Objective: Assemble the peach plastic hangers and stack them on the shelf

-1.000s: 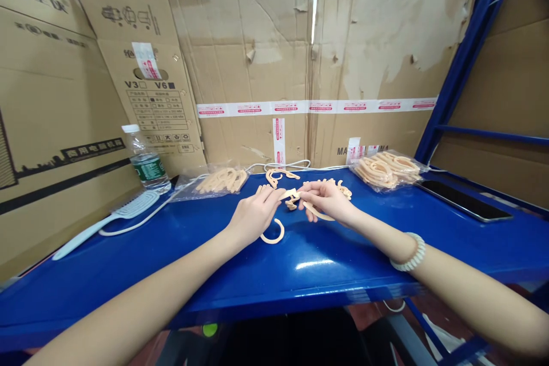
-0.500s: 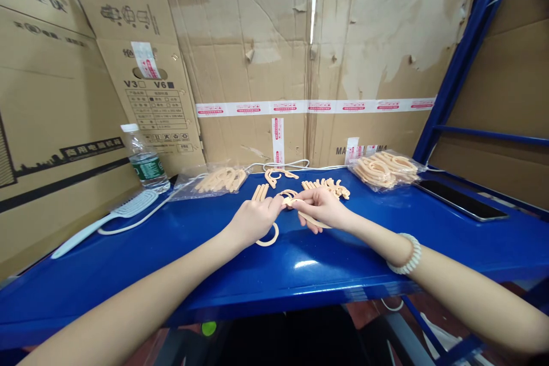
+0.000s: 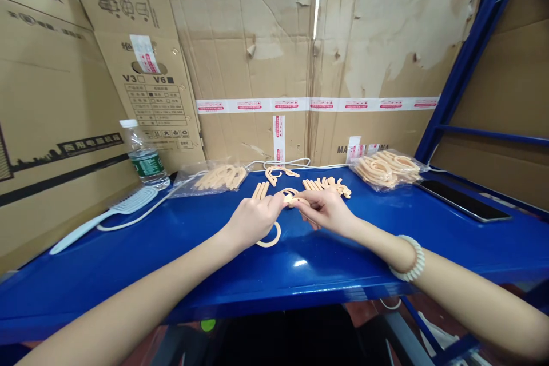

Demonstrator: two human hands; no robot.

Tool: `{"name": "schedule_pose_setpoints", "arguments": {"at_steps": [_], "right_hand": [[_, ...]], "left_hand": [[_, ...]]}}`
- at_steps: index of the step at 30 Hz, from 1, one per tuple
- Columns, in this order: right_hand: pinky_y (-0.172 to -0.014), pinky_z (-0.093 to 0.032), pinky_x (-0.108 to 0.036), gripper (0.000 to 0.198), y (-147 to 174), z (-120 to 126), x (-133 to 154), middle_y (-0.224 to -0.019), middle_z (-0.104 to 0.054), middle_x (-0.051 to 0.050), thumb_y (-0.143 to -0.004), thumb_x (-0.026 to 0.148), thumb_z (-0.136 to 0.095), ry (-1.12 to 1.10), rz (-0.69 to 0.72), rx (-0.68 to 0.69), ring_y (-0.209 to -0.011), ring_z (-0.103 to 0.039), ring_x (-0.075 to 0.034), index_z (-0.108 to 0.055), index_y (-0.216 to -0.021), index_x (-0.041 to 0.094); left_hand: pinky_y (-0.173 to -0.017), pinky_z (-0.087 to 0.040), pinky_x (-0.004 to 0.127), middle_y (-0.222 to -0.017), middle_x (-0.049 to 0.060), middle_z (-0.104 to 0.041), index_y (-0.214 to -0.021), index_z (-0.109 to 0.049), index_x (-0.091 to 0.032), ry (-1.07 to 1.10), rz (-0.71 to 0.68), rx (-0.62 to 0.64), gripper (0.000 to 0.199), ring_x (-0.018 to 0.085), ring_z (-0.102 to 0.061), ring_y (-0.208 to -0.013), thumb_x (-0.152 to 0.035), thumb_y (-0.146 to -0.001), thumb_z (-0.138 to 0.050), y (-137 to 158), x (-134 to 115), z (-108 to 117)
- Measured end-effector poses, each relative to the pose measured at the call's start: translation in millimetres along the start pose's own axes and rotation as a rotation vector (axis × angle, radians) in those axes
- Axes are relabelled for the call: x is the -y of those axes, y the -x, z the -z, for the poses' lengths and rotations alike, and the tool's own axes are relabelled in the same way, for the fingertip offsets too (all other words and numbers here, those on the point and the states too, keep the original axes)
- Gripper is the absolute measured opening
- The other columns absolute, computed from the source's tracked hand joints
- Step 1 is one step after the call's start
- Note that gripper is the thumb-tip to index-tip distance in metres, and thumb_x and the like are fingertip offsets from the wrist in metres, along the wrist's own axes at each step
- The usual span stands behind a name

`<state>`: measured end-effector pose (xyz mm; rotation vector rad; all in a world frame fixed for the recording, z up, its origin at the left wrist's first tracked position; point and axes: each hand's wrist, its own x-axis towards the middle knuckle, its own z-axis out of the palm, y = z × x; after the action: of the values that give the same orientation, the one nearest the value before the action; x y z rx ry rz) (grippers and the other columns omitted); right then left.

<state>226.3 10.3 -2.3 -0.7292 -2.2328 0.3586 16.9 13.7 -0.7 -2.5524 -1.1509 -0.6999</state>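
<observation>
One pale beige piece (image 3: 289,200), probably light, stiff plastic best taken near its ends, sits above the middle of the desk (image 3: 351,257), pinched in the curled fingertips of my left hand (image 3: 253,220) and right hand (image 3: 329,210). Beyond lie slim straight rods (image 3: 260,190) and, toward the back right corner, a clear crinkled bag (image 3: 388,186) of curved parts (image 3: 377,169).

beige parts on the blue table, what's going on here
A person's left hand and right hand meet over the blue table, pinching held beige parts between them. A curved beige end shows below the left hand. Loose beige parts lie just beyond. Farther back are a clear bag of similar parts to the left and another bag to the right.
</observation>
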Motion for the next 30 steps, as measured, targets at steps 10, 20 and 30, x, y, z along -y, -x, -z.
{"name": "schedule_pose_setpoints", "arguments": {"at_steps": [10,20,30], "right_hand": [[-0.049,-0.043,-0.022,0.031,-4.6,3.7,-10.9,-0.06,-0.06,0.0,-0.092,0.045,-0.048,-0.081,-0.152,-0.118,-0.049,-0.055,-0.011,-0.059,-0.081,0.018],[-0.061,-0.05,-0.03,0.031,-13.6,41.5,-29.5,-0.075,-0.069,-0.008,-0.079,0.045,-0.064,-0.043,-0.249,-0.406,-0.067,-0.063,-0.018,-0.069,-0.079,0.014],[-0.065,-0.049,-0.025,0.023,-9.3,89.1,-70.9,-0.075,-0.073,-0.007,-0.068,0.003,-0.055,0.647,-0.434,-0.108,-0.071,-0.068,-0.02,-0.073,-0.077,0.013]], "left_hand": [[-0.064,-0.041,0.026,-0.085,0.006,-0.066,-0.105,-0.061,-0.019,0.423,0.211,-0.11,0.032,0.019,-0.063,-0.07,-0.032,-0.097,-0.033,-3.7,-0.7,1.7],[-0.04,-0.028,0.02,-0.04,-0.004,-0.05,-0.087,-0.06,-0.015,1.046,0.67,0.041,0.033,0.01,-0.04,-0.035,-0.044,-0.089,-0.044,-12.6,9.5,-0.6],[-0.037,-0.023,0.015,-0.049,0.002,-0.06,-0.082,-0.054,-0.015,1.272,0.876,0.051,0.027,0.008,-0.045,-0.039,-0.042,-0.087,-0.052,-13.8,17.9,-1.3]]}}
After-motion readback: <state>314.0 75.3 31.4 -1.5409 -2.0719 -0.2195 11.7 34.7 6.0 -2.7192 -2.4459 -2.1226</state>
